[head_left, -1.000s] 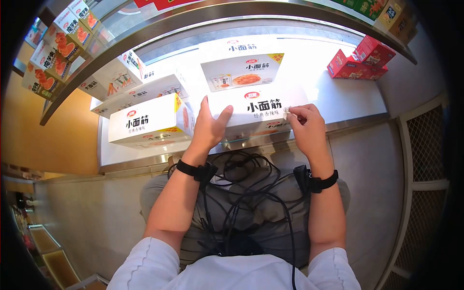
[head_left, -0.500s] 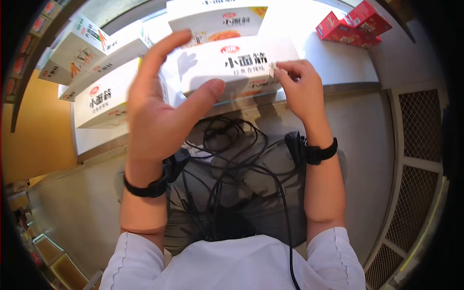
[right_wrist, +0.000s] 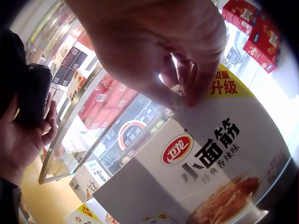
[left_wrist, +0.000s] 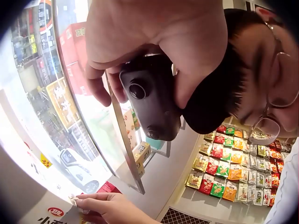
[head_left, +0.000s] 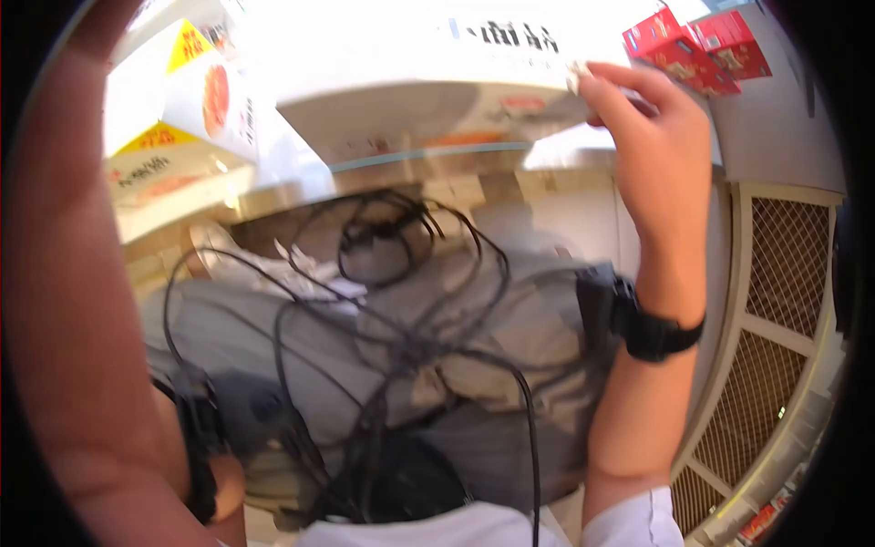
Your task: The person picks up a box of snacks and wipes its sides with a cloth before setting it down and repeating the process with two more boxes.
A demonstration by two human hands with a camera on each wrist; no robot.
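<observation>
My right hand [head_left: 663,150] pinches a small crumpled whitish scrap [head_left: 576,77] between thumb and fingertips. It is right at the upper edge of a white snack carton [right_wrist: 154,175] with black lettering and a red logo. The carton's printed front shows noodle-like food in the right wrist view. My left hand [left_wrist: 159,35] is raised close to the head, its fingers and thumb curled round a black two-lensed camera [left_wrist: 152,100]. In the head view the left arm looms blurred along the left side.
More white cartons with yellow corners [head_left: 232,105] stand to the left. Red boxes [head_left: 697,56] sit at the right of the white surface. Black cables [head_left: 415,342] lie loosely over the lap. A metal-edged shelf [left_wrist: 124,144] runs above the cartons; packets [left_wrist: 229,168] hang behind.
My left hand has left the carton and risen to the head, where it now grips the camera. The head view has tilted and come closer. My right hand stays pinching at the carton's edge.
</observation>
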